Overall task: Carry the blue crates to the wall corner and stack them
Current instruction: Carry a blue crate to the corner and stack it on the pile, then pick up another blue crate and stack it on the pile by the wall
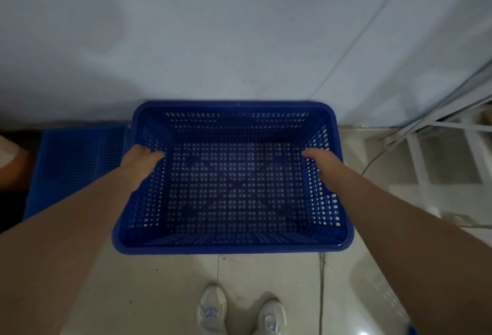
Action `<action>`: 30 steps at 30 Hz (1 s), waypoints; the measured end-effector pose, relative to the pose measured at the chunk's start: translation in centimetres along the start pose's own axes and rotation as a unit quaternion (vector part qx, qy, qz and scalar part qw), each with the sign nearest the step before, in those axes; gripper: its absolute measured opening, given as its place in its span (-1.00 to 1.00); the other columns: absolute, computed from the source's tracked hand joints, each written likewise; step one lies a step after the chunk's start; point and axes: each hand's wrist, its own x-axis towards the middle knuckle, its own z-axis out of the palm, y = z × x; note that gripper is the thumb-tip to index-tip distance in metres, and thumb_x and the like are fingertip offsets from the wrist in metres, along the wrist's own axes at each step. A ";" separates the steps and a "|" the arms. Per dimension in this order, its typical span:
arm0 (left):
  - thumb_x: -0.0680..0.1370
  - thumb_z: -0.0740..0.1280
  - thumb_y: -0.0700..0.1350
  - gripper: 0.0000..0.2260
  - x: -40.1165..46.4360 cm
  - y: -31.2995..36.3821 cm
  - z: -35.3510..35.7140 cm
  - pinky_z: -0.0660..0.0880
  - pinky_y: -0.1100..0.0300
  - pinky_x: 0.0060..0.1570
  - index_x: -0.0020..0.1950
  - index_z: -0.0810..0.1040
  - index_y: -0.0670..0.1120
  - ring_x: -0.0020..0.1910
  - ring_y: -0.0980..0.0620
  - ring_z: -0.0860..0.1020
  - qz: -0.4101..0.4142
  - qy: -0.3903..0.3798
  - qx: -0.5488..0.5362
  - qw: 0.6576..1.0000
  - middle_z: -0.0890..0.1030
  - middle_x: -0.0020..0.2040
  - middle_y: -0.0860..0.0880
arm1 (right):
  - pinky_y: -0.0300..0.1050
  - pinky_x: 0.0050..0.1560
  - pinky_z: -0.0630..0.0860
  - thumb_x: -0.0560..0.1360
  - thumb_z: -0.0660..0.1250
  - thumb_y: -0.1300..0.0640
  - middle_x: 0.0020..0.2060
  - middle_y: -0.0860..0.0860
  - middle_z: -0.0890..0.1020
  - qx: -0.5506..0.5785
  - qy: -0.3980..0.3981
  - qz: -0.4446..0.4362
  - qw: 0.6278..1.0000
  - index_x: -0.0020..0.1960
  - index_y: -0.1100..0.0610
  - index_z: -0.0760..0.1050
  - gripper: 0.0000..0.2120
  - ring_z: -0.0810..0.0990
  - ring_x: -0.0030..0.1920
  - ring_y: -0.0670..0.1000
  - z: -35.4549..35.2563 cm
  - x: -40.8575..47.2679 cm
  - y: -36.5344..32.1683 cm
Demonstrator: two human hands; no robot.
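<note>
A blue perforated crate (231, 244) fills the middle of the head view, open side up, its far rim close to the white wall. My left hand (141, 161) grips its left rim, thumb inside. My right hand (323, 161) grips the right rim the same way. The crate is empty. Whether it rests on the floor, on another crate, or hangs in my hands, I cannot tell. A second blue crate (74, 164) stands lower at the left, against the wall, partly hidden by my left forearm.
The white wall (213, 41) runs across the top. A white metal frame (439, 153) and a cable (372, 158) lie on the tiled floor at the right. An orange object (13, 158) sits at the far left. My shoes (239, 310) stand on pale tiles just behind the crate.
</note>
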 end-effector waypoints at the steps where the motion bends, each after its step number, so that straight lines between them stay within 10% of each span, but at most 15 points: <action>1: 0.57 0.29 -0.09 -0.83 -1.2 0.7 -0.4 0.40 0.01 -0.04 -0.14 0.49 -0.18 -0.39 0.06 0.34 0.007 0.003 0.001 1.000 0.39 -0.34 -0.02 | 0.01 0.32 0.30 0.58 0.25 0.10 0.47 0.15 0.30 -0.007 -0.003 0.003 1.000 0.50 0.25 0.23 -0.46 0.30 0.45 0.18 -0.3 -1.0 -0.1; 7: 0.58 0.26 -0.10 -0.65 -11.3 6.4 -5.2 0.40 0.06 -0.28 -0.39 0.28 -0.08 -0.44 0.00 0.28 0.059 0.016 -0.001 0.998 0.32 -0.41 -0.07 | 0.03 0.32 0.39 0.59 0.24 0.15 0.32 0.21 0.51 -0.046 -0.019 -0.038 0.998 0.33 0.32 0.42 -0.63 0.47 0.34 0.18 -2.7 -11.5 -3.6; 11: 0.59 0.21 -0.01 -0.77 -21.5 10.9 -11.2 0.47 0.07 -0.10 0.06 0.43 -0.17 -0.07 -0.09 0.52 0.194 -0.003 0.210 0.958 0.53 -0.01 -0.09 | -0.01 0.14 0.48 0.56 0.22 0.17 -0.03 0.20 0.59 -0.158 -0.013 -0.119 0.980 0.11 0.22 0.51 -0.81 0.56 0.07 0.14 -4.9 -21.7 -8.7; 19: 0.60 0.14 0.10 -0.53 -39.7 16.2 -22.5 0.43 0.10 0.24 0.46 0.29 -0.07 0.30 -0.02 0.47 0.310 0.068 0.345 0.883 0.47 0.38 -0.05 | -0.06 0.24 0.42 0.57 0.14 0.15 0.34 0.12 0.46 -0.406 0.046 -0.314 0.857 0.37 0.19 0.40 -0.61 0.48 0.28 0.13 -9.3 -43.3 -15.0; 30: 0.62 0.11 0.14 -0.48 -61.9 8.5 -31.9 0.41 0.14 0.22 0.51 0.20 -0.07 0.30 -0.07 0.47 0.371 0.085 0.370 0.847 0.44 0.40 -0.10 | -0.01 0.05 0.51 0.54 0.15 0.18 0.17 0.16 0.57 -0.501 0.189 -0.379 0.755 0.24 0.22 0.49 -0.68 0.58 0.12 0.18 -14.5 -69.0 -7.9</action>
